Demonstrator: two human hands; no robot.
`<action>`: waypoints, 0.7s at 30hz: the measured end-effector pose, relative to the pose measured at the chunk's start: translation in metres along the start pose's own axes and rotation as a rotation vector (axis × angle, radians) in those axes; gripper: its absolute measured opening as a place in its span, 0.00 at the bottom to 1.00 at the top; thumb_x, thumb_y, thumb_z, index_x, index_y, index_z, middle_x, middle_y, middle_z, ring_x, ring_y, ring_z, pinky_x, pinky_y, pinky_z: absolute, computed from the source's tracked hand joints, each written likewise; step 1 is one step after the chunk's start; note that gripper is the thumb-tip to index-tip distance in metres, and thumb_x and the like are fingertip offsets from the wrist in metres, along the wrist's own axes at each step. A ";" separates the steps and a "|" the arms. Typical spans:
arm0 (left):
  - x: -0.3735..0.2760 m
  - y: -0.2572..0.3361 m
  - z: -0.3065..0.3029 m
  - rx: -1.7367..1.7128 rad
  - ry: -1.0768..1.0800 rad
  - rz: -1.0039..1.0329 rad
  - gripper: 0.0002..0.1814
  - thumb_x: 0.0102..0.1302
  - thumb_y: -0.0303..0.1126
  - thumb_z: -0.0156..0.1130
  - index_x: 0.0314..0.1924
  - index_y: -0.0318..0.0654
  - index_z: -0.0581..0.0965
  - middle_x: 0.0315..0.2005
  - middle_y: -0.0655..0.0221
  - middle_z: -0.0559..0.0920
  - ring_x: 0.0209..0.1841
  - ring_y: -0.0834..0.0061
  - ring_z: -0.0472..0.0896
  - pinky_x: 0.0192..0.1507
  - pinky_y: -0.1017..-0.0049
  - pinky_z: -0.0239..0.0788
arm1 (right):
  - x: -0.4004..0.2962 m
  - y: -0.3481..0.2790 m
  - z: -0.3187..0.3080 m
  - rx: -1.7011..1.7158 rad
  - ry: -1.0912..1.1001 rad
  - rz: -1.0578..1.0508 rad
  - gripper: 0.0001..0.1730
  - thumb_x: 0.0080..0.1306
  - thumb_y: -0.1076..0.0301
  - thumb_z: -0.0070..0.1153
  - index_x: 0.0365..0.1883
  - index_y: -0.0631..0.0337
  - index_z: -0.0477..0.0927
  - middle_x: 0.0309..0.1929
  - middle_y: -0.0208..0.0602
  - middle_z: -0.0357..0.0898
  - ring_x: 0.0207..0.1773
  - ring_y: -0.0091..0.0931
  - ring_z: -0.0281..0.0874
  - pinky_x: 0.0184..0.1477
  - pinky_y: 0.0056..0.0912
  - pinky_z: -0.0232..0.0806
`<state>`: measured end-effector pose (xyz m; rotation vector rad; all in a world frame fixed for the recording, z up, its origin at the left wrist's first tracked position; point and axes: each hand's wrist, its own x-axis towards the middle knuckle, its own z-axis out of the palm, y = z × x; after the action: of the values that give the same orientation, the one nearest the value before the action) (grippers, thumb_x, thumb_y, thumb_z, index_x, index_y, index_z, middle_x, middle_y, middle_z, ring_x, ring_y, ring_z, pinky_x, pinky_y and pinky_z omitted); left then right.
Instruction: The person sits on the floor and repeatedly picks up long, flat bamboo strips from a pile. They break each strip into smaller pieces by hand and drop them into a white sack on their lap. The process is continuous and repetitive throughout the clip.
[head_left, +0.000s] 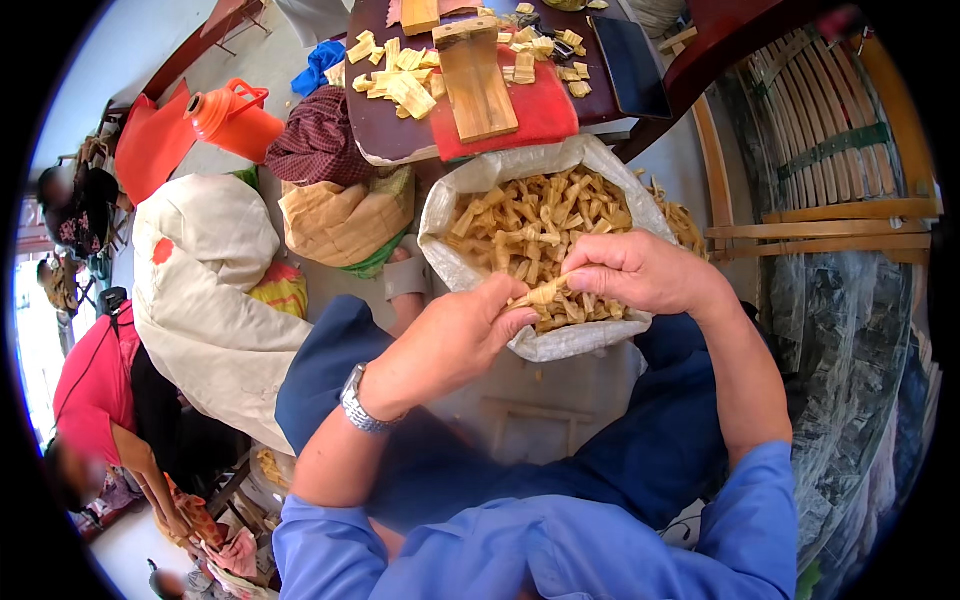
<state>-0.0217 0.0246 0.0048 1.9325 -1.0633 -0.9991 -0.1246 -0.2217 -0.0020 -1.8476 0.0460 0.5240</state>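
Between both hands is a knotted piece of yellow dried strip (549, 291), over an open white woven sack (457, 271). My left hand (457, 337), with a metal watch on its wrist, pinches one end between thumb and fingers. The other end is gripped by my right hand (637, 271). Many similar knotted pieces (540, 217) fill the sack. Beyond it, a wooden block (476, 86) lies on a red cloth (544, 112) on the dark table. Flat folded yellow pieces (409, 90) lie left of the block, with more to its right.
The dark table (390, 139) stands beyond the sack, with a dark tablet-like panel (628, 67) at its right edge. Stuffed cloth sacks (217, 300) and an orange thermos flask (236, 124) are at left. Wooden rails (825, 231) stand right. Other people (94, 375) are at far left.
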 end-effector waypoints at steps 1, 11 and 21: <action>-0.002 -0.001 -0.004 -0.027 -0.038 -0.042 0.17 0.78 0.42 0.58 0.52 0.34 0.75 0.30 0.47 0.81 0.37 0.45 0.82 0.40 0.57 0.73 | -0.002 0.002 -0.002 -0.020 -0.006 -0.020 0.13 0.78 0.59 0.57 0.48 0.60 0.82 0.33 0.27 0.80 0.37 0.20 0.75 0.43 0.28 0.70; 0.003 -0.011 -0.009 -0.108 -0.083 -0.027 0.14 0.78 0.42 0.59 0.50 0.37 0.78 0.27 0.58 0.80 0.29 0.62 0.77 0.36 0.66 0.72 | 0.000 -0.015 0.020 -0.315 0.066 -0.089 0.24 0.73 0.56 0.61 0.63 0.56 0.75 0.45 0.41 0.82 0.45 0.36 0.83 0.48 0.37 0.74; 0.008 -0.002 -0.030 -0.202 -0.430 -0.020 0.14 0.80 0.43 0.58 0.52 0.40 0.79 0.27 0.67 0.77 0.31 0.73 0.75 0.38 0.72 0.70 | -0.005 -0.033 0.013 -0.319 -0.192 -0.068 0.16 0.79 0.53 0.48 0.43 0.58 0.71 0.30 0.53 0.79 0.35 0.54 0.79 0.38 0.56 0.69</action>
<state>0.0083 0.0249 0.0144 1.6051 -1.1222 -1.5175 -0.1242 -0.1995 0.0264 -2.0896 -0.2413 0.6888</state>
